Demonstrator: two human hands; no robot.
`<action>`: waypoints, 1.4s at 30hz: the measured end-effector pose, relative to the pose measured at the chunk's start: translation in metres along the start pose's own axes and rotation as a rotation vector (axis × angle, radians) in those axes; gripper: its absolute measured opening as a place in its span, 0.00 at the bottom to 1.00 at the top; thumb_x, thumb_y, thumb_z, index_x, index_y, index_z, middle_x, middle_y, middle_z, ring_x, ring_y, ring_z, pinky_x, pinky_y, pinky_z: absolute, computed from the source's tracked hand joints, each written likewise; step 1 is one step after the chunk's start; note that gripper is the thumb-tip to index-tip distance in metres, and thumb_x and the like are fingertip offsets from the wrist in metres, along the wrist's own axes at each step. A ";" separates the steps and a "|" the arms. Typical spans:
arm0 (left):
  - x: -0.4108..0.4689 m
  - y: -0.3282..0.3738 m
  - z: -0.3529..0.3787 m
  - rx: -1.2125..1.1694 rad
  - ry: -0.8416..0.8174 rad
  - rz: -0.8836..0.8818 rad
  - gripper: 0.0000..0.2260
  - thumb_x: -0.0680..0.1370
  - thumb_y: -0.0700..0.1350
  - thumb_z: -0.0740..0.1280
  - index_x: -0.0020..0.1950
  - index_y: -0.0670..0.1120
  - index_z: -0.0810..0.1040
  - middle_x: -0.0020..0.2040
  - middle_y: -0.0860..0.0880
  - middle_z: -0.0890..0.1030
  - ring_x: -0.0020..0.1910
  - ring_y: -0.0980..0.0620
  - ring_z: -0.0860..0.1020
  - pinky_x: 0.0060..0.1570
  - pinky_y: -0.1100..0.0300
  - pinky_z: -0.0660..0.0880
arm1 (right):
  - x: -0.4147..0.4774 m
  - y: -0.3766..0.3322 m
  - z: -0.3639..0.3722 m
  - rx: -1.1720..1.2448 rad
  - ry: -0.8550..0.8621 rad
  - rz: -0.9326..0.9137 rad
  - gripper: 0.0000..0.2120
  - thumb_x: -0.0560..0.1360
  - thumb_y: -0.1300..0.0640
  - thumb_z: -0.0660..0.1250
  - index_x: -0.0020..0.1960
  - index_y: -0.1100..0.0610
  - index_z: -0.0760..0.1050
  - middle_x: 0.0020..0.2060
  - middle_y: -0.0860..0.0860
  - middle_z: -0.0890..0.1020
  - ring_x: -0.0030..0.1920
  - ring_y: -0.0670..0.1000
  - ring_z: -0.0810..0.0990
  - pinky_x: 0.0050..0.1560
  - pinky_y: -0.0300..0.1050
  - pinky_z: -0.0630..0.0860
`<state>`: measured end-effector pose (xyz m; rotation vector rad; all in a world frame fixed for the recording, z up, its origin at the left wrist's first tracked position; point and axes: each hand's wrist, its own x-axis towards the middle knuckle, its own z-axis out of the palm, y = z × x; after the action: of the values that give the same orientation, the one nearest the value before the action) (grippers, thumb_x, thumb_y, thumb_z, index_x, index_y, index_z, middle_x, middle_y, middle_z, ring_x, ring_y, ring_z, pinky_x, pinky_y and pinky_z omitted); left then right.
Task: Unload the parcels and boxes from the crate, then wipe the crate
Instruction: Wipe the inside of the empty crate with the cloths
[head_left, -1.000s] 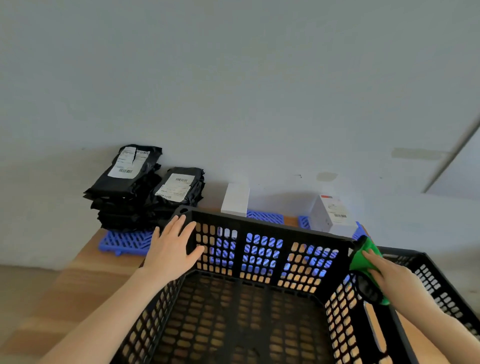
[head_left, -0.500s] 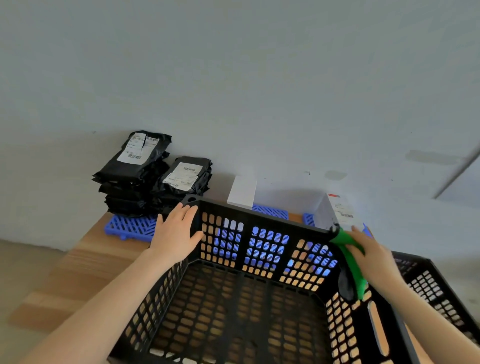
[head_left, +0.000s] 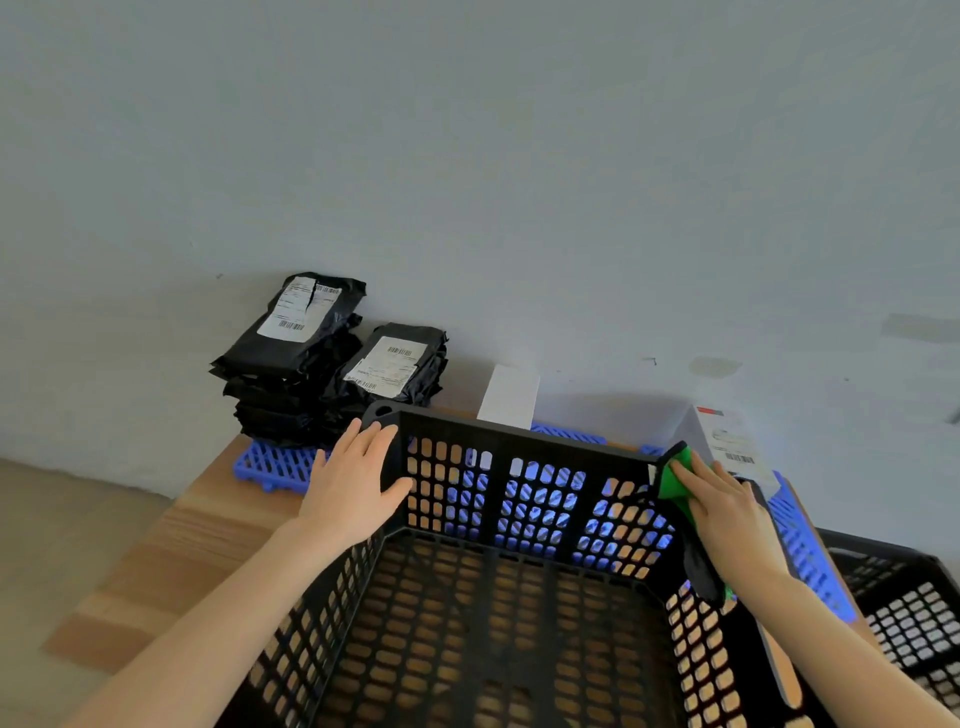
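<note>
A black perforated crate (head_left: 524, 441) stands in front of me on the wooden table, with nothing inside it. My left hand (head_left: 353, 486) lies flat against the crate's far left corner, thumb over the wall. My right hand (head_left: 732, 514) presses a green cloth (head_left: 678, 475) onto the far right corner of the rim; a dark part of the cloth hangs down the wall. Two stacks of black parcels (head_left: 306, 358) with white labels sit at the back left. A white box (head_left: 509, 397) stands behind the crate and another white box (head_left: 727, 441) at the back right.
Blue plastic pallets (head_left: 275, 460) lie under the parcels and boxes. A second black crate (head_left: 914, 613) sits at the right edge. The wooden table (head_left: 171, 551) ends at the left, with floor beyond. A grey wall stands close behind.
My right hand has slid the green cloth along the right rim up to the far right corner. The view has shifted so the scene sits further right. My left hand stays at its corner.
</note>
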<state>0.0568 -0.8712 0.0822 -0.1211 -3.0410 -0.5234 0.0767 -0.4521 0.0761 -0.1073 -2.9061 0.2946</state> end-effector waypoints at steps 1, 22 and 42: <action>0.001 -0.001 -0.004 -0.073 -0.013 0.005 0.31 0.80 0.56 0.63 0.79 0.51 0.55 0.80 0.51 0.54 0.79 0.50 0.47 0.76 0.43 0.55 | 0.002 -0.003 -0.002 0.050 0.033 0.012 0.21 0.78 0.64 0.62 0.69 0.51 0.72 0.71 0.50 0.69 0.71 0.60 0.67 0.68 0.63 0.65; 0.027 -0.026 -0.016 -0.315 0.123 0.019 0.20 0.83 0.51 0.51 0.74 0.51 0.66 0.67 0.57 0.72 0.69 0.61 0.66 0.70 0.58 0.63 | 0.002 -0.256 0.105 0.931 -0.046 -0.210 0.18 0.79 0.58 0.63 0.68 0.51 0.72 0.60 0.45 0.76 0.62 0.45 0.72 0.66 0.43 0.69; 0.039 -0.032 -0.004 -0.339 0.048 0.056 0.21 0.82 0.52 0.52 0.75 0.56 0.66 0.73 0.63 0.68 0.75 0.62 0.62 0.74 0.54 0.60 | -0.021 -0.287 0.269 0.950 -0.104 -0.263 0.35 0.71 0.69 0.67 0.74 0.53 0.61 0.71 0.50 0.68 0.73 0.45 0.61 0.73 0.43 0.61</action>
<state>0.0153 -0.9002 0.0779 -0.2032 -2.8639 -1.0148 0.0227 -0.7853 -0.1263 0.4419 -2.5001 1.5789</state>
